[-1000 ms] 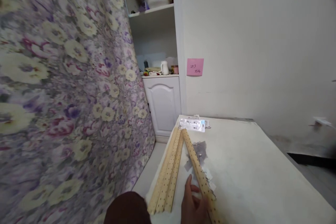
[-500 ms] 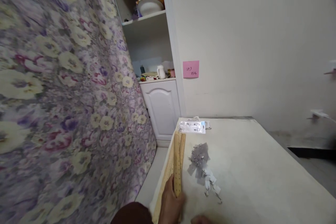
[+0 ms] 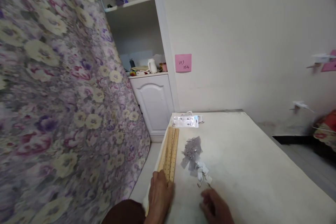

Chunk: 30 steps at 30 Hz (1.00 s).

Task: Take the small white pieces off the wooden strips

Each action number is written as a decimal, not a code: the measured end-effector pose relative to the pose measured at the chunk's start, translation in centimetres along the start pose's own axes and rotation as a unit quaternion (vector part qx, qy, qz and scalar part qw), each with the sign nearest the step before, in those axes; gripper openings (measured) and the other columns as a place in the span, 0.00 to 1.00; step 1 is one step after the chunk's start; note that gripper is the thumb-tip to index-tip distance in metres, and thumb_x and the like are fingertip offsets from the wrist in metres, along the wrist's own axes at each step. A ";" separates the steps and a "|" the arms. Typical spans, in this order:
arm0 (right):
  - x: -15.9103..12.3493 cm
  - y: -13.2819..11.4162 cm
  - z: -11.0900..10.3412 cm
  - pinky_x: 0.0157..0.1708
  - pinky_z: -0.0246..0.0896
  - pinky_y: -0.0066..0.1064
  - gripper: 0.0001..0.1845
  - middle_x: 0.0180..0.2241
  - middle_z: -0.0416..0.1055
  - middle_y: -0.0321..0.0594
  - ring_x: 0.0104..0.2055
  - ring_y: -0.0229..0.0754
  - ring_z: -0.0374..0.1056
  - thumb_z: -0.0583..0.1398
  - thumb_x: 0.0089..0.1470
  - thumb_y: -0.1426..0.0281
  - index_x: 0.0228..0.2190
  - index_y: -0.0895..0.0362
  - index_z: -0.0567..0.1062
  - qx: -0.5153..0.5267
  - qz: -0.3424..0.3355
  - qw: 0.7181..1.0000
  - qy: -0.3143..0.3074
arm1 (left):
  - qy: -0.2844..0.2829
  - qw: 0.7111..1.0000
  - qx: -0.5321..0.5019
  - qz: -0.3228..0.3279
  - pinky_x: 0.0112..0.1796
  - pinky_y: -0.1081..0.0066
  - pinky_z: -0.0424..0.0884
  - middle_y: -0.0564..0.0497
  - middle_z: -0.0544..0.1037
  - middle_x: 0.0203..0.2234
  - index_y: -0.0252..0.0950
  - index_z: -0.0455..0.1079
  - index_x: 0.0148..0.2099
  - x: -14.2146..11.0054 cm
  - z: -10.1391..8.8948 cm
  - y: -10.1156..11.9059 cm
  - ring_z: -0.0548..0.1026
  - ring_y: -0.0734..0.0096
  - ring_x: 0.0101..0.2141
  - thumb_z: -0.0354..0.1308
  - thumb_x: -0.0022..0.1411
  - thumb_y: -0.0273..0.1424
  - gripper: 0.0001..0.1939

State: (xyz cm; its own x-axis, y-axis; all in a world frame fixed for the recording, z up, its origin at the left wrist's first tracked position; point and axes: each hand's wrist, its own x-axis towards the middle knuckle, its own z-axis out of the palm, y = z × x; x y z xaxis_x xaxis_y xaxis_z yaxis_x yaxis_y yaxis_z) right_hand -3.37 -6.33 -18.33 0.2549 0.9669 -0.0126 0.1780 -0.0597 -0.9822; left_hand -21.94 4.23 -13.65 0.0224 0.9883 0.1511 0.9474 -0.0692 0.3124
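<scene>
My left hand (image 3: 160, 194) is closed around the near part of some long pale wooden strips (image 3: 172, 154) with rows of small holes, lying side by side along the table's left edge. My right hand (image 3: 216, 205) is low in the view, fingers curled but thumb and index apart, with nothing visible between them. Just beyond its fingertips lie white adhesive hooks (image 3: 203, 173) with bent metal ends. Against them rests a pile of grey translucent pieces (image 3: 192, 150) with small shiny metal parts. At the table's far left corner are clear packets (image 3: 185, 121) holding small hooks.
The pale table (image 3: 252, 168) reaches to the wall, where a pink note (image 3: 183, 63) is stuck. A floral curtain (image 3: 65, 112) hangs on the left. Beyond it stand a white cabinet (image 3: 153, 103) and shelves with a white jug (image 3: 152, 65). White wall hooks (image 3: 299, 105) are at right.
The wooden strip in my left hand has come down flat beside the others. My right hand has moved further into view, up toward the white hooks. The camera view has shifted right.
</scene>
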 end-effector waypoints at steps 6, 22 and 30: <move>2.8 0.8 -3.4 0.34 0.61 0.30 0.12 0.32 0.70 0.37 0.31 0.40 0.67 0.56 0.47 0.64 0.37 0.53 0.68 -0.164 -0.037 0.981 0.098 | 0.015 0.999 -0.013 0.033 0.47 0.64 0.63 0.43 0.68 0.42 0.31 0.61 0.55 -0.2 0.5 -0.9 0.67 0.60 0.44 0.47 0.59 0.32 0.22; 7.5 2.4 -4.4 0.28 0.56 0.29 0.11 0.21 0.69 0.34 0.27 0.40 0.66 0.53 0.49 0.61 0.23 0.54 0.68 -0.154 -0.010 0.985 0.075 | -0.017 0.961 -0.211 0.176 0.42 0.68 0.69 0.47 0.75 0.37 0.38 0.67 0.46 -4.6 4.5 3.6 0.73 0.65 0.40 0.47 0.61 0.33 0.13; 11.4 2.7 -4.3 0.21 0.56 0.29 0.10 0.18 0.69 0.33 0.20 0.39 0.65 0.54 0.45 0.62 0.22 0.55 0.70 -0.096 0.028 0.992 0.083 | -0.091 0.982 -0.089 0.143 0.38 0.68 0.62 0.49 0.75 0.35 0.39 0.68 0.38 -2.7 5.6 7.9 0.71 0.64 0.38 0.49 0.57 0.28 0.08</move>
State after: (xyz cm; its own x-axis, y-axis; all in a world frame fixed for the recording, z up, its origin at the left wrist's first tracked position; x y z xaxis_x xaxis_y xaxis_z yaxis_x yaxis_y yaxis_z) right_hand 4.15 3.49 -20.31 0.4202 0.9072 -0.0189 0.3325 -0.1733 -0.9271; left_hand -12.77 1.81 -16.84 0.3509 0.9319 0.0915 0.8239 -0.3537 0.4429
